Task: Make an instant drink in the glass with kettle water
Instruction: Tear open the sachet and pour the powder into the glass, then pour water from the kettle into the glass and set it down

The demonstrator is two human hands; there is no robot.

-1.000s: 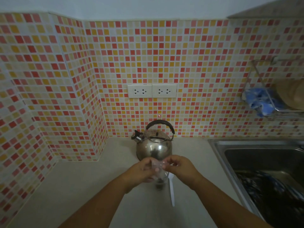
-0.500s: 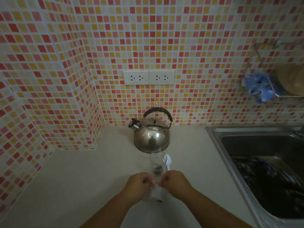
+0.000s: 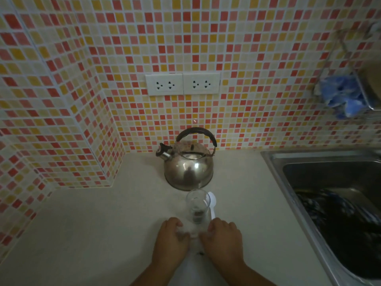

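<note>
On the pale counter (image 3: 86, 234) just in front of me, my left hand (image 3: 170, 242) and right hand (image 3: 223, 241) sit side by side with fingers curled, pinching a small clear packet (image 3: 192, 235) between them; it is too blurred for me to read anything on it. Just beyond my knuckles stands the glass (image 3: 198, 207), upright, with a dark powder at its bottom. Beside it on the right lies a white plastic spoon (image 3: 212, 203), bowl toward the wall, its handle running under my right hand. Behind the glass, near the tiled wall, sits the steel kettle (image 3: 188, 168), spout pointing left, black handle arched over the lid. Two white sockets (image 3: 182, 84) are set in the mosaic tiles above it. To my right lies the steel sink (image 3: 274, 168) holding something dark, and over it a wire rack (image 3: 350, 65) carries a blue cloth (image 3: 340, 96).
</note>
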